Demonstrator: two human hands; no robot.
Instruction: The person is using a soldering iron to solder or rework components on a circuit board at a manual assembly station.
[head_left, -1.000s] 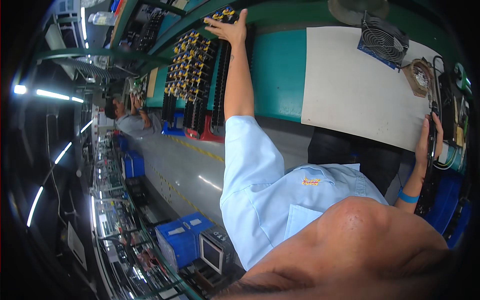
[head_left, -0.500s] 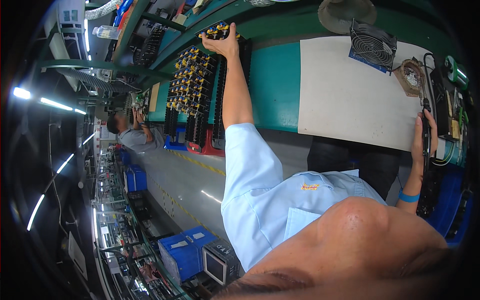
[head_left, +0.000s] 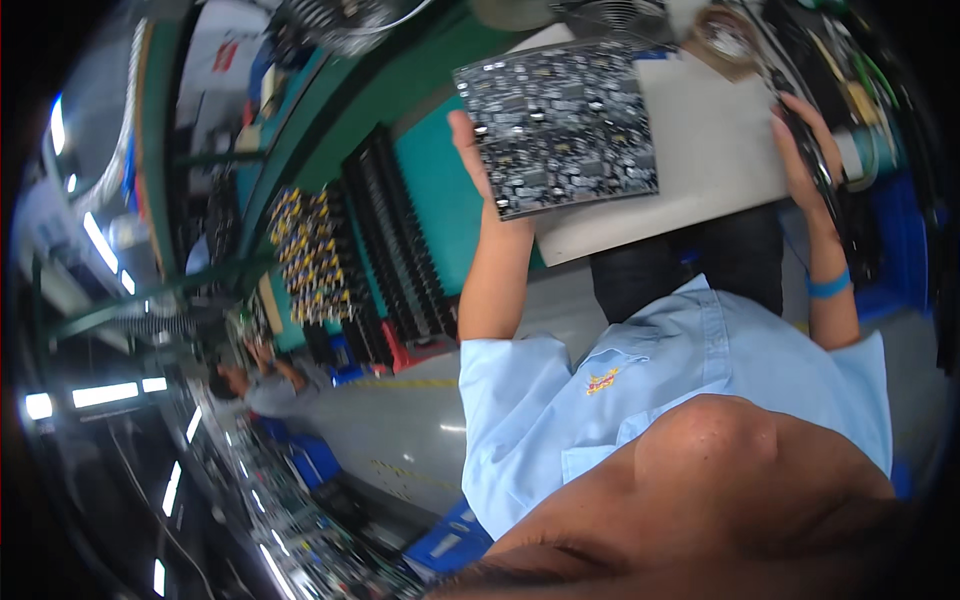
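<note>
A populated circuit board panel (head_left: 570,130), dark and crowded with small silvery parts, is tilted up over the bench. My left hand (head_left: 472,155) grips it by its left edge, the thumb showing and the other fingers hidden behind it. At the bench's right side my right hand (head_left: 803,160) is closed round a slim dark tool that looks like a soldering iron (head_left: 812,150). Beyond its far end sits a round cup of pale material on a brown base (head_left: 725,35). Under the board lies a pale sheet (head_left: 700,150) on the green mat (head_left: 435,140).
Left of the board stand black slotted racks (head_left: 395,235), one filled with boards bearing yellow and blue parts (head_left: 310,255). A fan (head_left: 620,15) is at the back. Hand tools (head_left: 850,80) lie far right. Another person (head_left: 265,385) works farther left.
My left hand has come back from the racks toward me and to the right, bringing the board panel over the pale sheet. My right hand keeps its hold on the tool. The view has shifted.
</note>
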